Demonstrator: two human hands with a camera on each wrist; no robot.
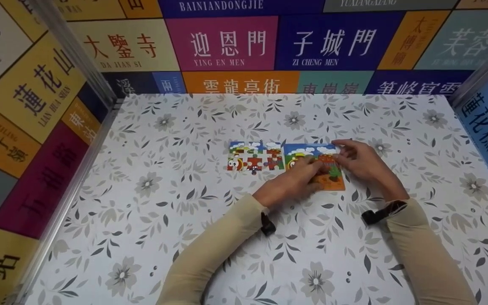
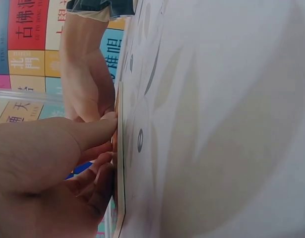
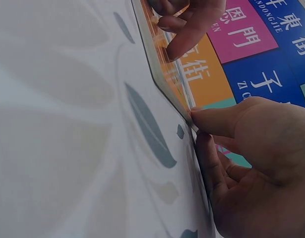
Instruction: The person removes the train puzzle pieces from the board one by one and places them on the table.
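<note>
A colourful jigsaw puzzle board (image 1: 336, 182), with a train scene under clouds, lies flat on the patterned tabletop. My left hand (image 1: 288, 184) reaches over it from the near left, thumb and fingertips on its surface and covering its middle. My right hand (image 1: 364, 163) holds its far right corner between thumb and index finger; the right wrist view shows the thumb (image 3: 214, 121) at the board's edge. Left of the board, and just apart from it, lie puzzle pieces (image 1: 254, 163) in loose rows with white gaps between them. Whether a piece sits under my left fingers is hidden.
The white tabletop (image 1: 142, 233) is printed with grey leaves and flowers. Walls of coloured panels with writing (image 1: 227, 46) rise behind it and at both sides. Dark straps with small cameras (image 1: 375, 216) sit on my wrists.
</note>
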